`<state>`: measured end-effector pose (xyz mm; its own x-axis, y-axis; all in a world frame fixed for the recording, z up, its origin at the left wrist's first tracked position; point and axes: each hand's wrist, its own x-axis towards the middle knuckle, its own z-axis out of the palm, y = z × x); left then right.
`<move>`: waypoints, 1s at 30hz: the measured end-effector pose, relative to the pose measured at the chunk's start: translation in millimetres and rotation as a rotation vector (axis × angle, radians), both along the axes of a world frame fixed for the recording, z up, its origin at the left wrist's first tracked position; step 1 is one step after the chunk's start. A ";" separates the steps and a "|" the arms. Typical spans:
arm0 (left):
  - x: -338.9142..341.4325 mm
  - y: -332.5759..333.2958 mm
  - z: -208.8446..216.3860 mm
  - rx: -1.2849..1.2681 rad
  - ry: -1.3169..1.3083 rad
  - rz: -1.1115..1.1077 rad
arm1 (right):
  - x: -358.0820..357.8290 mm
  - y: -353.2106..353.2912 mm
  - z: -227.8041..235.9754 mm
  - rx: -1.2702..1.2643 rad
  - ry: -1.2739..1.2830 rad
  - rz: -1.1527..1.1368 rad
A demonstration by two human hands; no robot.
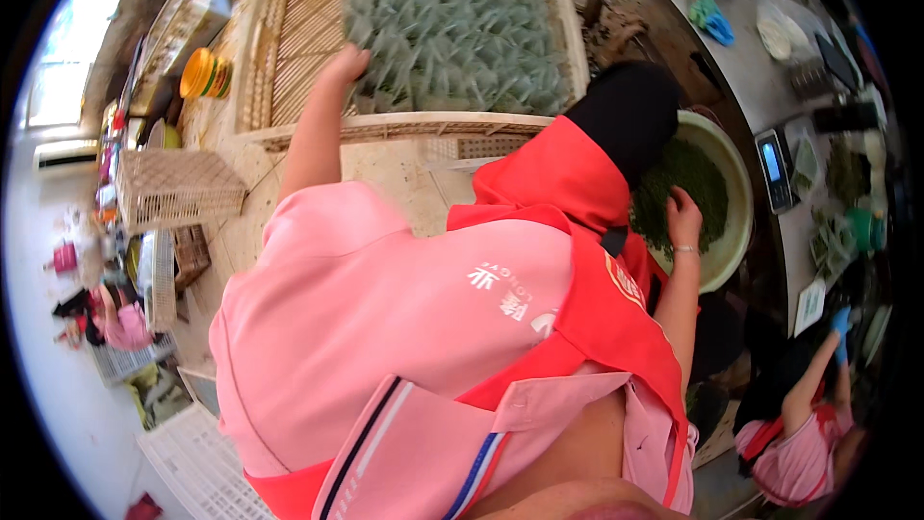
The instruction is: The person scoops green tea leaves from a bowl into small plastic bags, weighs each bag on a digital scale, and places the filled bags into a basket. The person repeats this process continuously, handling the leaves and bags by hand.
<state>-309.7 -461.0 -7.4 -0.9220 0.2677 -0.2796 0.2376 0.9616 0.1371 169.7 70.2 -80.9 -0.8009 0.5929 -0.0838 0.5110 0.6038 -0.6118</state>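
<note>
My left hand (352, 64) is at the left edge of several rows of small clear plastic bags (462, 39) standing packed in a large cream plastic crate (433, 121). Its fingers are closed at the edge of one bag, partly hidden. My right hand (685, 218), with a band at the wrist, is down in a pale round basin (739, 202) beside my leg. There its fingers are bent together in a heap of loose, dark green leafy bits (701, 173). How much they hold is hidden.
To the right runs a long table with a small digital device (773, 171), plastic bags and a blue-green cloth (710, 14). A yellow bucket (200, 73) and a plastic basket (178, 188) stand at left. Another person (794, 453), wearing blue gloves, is at lower right; a further person (120, 318) is far left.
</note>
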 end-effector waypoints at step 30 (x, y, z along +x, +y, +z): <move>324.8 502.3 -4.9 0.770 -1.405 -0.817 | 23.9 30.9 66.0 -1.032 0.665 -0.500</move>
